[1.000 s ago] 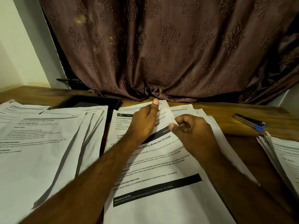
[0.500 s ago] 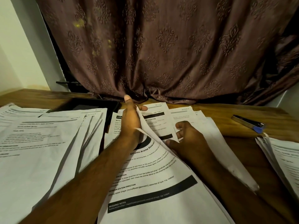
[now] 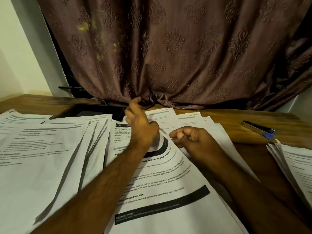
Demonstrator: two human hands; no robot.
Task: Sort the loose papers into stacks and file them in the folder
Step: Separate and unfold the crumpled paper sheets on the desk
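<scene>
The top sheet (image 3: 162, 188) lies in the middle of the surface (image 3: 253, 119), its far end curled up. Your left hand (image 3: 141, 124), at 12 o'clock, grips this curled edge. Your right hand (image 3: 194, 141), at 1 o'clock, pinches it with curled fingers.

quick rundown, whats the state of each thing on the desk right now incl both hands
top sheet: printed side up, far end curled up at the hands
left hand: on the curled end, fingers loosely bent
right hand: fingers curled, pinching the sheet's edge
left stack: fanned, flat
right stack: flat, partly out of frame
stapler: lying closed, untouched
</scene>
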